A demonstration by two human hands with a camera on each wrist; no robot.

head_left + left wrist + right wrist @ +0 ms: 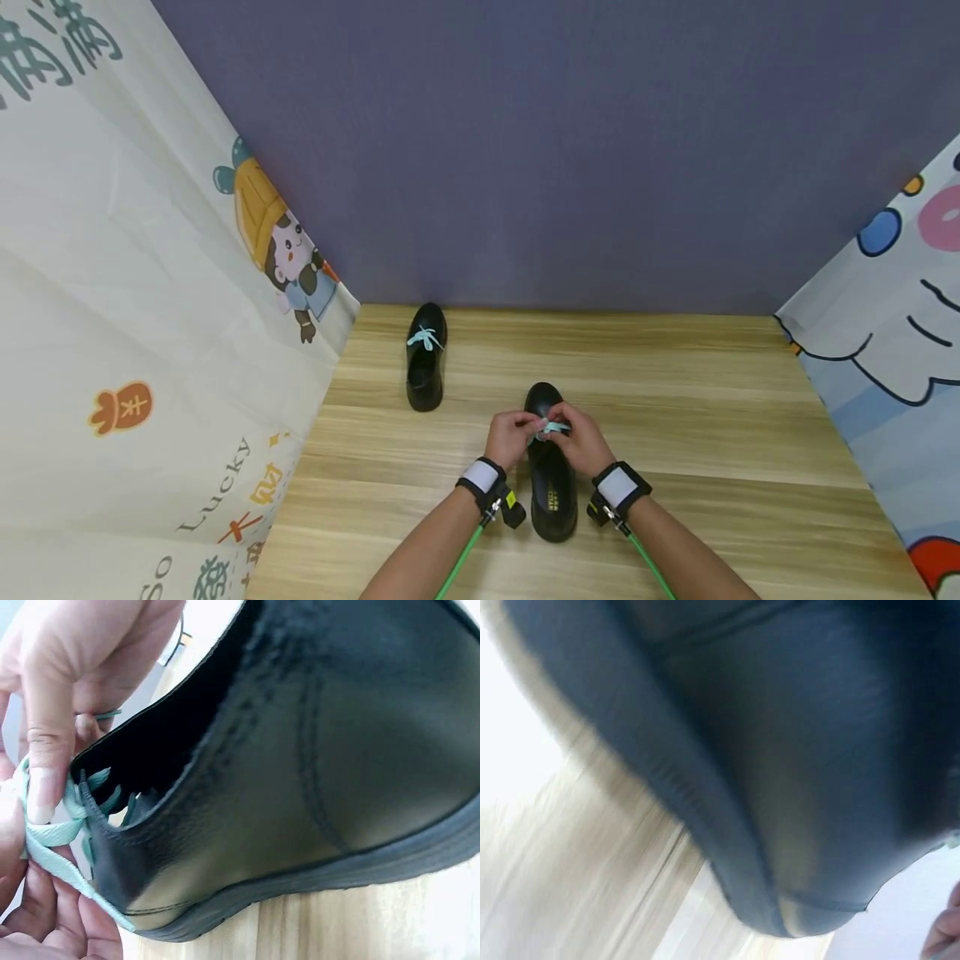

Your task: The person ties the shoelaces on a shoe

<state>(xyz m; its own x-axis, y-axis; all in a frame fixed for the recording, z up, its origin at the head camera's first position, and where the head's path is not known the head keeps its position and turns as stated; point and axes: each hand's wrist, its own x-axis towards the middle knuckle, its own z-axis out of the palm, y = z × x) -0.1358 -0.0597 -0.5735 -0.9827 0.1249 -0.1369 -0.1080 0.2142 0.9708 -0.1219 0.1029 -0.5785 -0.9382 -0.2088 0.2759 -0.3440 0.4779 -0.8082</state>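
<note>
A black shoe (553,508) stands on the wooden surface with its toe pointing away from me. Over its front, my left hand (510,437) and right hand (585,442) meet, each pinching the pale mint shoelace (555,427) between thumb and fingers. In the left wrist view the flat shoelace (56,862) loops around the fingertips beside the shoe's opening, and a strand runs down along the shoe. The blurred side of the shoe (810,772) fills most of the right wrist view, where only a few fingertips (946,926) show at the right edge.
A second black shoe (425,379), its mint lace tied in a bow, stands at the back left. A dark blue-grey panel (510,167) rises behind the wooden surface (697,400). Printed white cloth (172,317) hangs left, and a cartoon-patterned cloth (885,358) hangs right.
</note>
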